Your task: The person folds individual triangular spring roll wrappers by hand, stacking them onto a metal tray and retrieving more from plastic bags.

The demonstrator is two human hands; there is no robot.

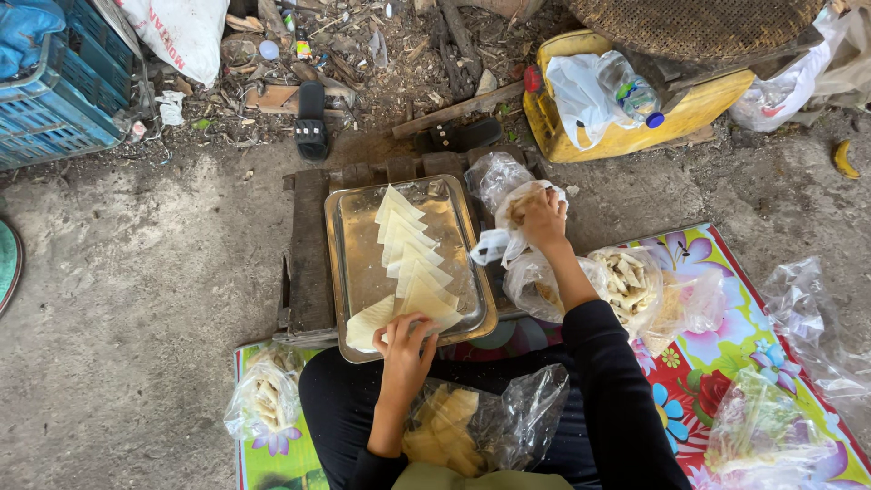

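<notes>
A metal tray (354, 254) rests on a low wooden stand and carries a row of overlapping pale triangular wrapper sheets (408, 263). My left hand (406, 349) lies on the nearest sheet at the tray's front edge, fingers spread. My right hand (542, 218) reaches into a clear plastic bag (508, 195) to the right of the tray and grips something pale inside it. On my lap sits another clear bag (472, 426) with yellowish sheets.
Bags of rolled food stand at right (635, 281) and at left (263, 395) on a flowered mat (717, 363). Beyond lie a yellow container (635, 136), a black sandal (311, 118), a blue crate (50, 100) and scattered debris on concrete.
</notes>
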